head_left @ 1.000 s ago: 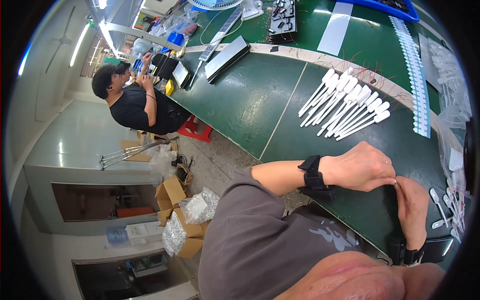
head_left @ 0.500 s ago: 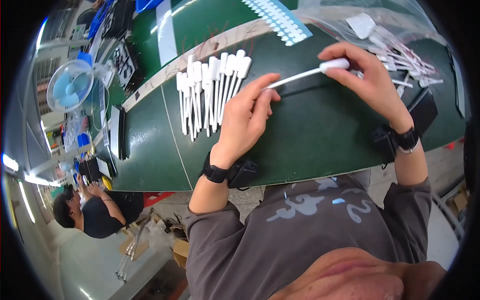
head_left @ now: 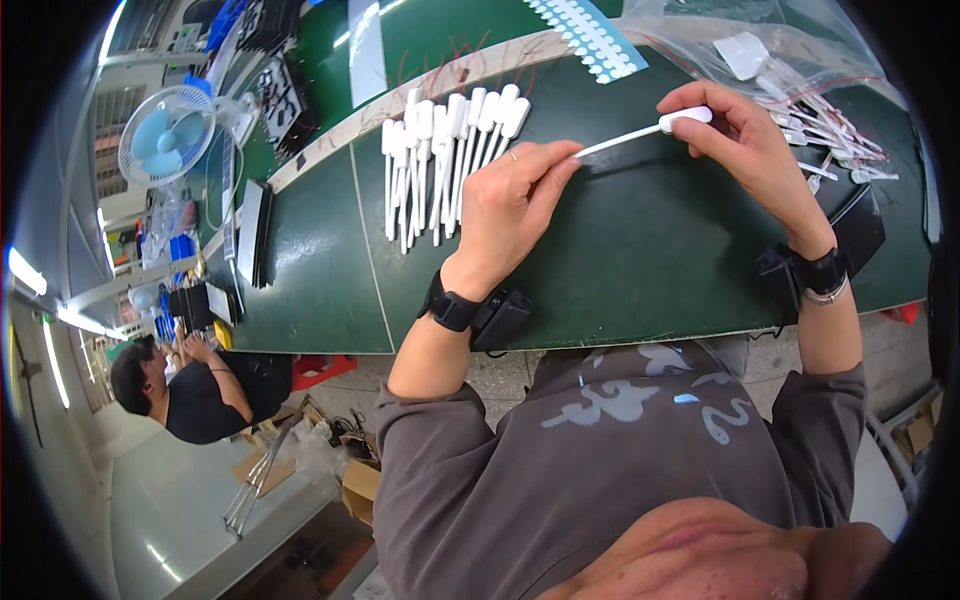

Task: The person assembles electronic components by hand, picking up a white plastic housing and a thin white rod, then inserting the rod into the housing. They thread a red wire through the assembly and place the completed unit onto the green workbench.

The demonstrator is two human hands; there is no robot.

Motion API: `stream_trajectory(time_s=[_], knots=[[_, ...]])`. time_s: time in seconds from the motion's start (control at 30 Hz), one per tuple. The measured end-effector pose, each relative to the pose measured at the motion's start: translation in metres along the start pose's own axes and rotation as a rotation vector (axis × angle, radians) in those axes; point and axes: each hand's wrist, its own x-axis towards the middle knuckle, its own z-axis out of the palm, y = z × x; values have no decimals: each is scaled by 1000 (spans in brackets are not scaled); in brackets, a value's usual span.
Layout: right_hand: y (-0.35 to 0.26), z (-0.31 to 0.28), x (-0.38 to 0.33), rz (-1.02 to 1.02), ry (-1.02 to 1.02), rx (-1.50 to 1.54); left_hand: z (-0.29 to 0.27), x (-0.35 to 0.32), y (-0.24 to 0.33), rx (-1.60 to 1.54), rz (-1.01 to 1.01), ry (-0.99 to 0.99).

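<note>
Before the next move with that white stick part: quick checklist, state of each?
1. Left hand pinching thin end of the white stick part: ok.
2. Right hand gripping its wide head: ok.
3. Part lifted off the green table: ok.
4. Row of white parts lying apart from both hands: ok.
5. Clear bag of wired parts beside right hand, not touching: cannot tell.

White stick (head_left: pixel 625 139), green table (head_left: pixel 640 250)

Green worktable (head_left: pixel 640 260) | row of white sticks (head_left: pixel 440 150) | clear bag of parts (head_left: pixel 800 70) | white dotted strip (head_left: pixel 590 35) | black trays (head_left: pixel 252 230) | fan (head_left: pixel 165 135)
</note>
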Motion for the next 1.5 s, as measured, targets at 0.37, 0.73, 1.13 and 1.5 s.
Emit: stream_trajectory(time_s=[0.37,0.73,1.13,1.5], knots=[[-69,56,-91,-615,-1006,726,-77,-77,-34,41,-563,587],[-50,69,-109,-864,-836,718,-77,-70,-55,505,-631,471],[-49,68,-124,-718,-1161,1037,-94,-72,-38,305,-532,784],[-46,62,-130,-1087,-1066,1108,-38,-10,61,106,4,271]])
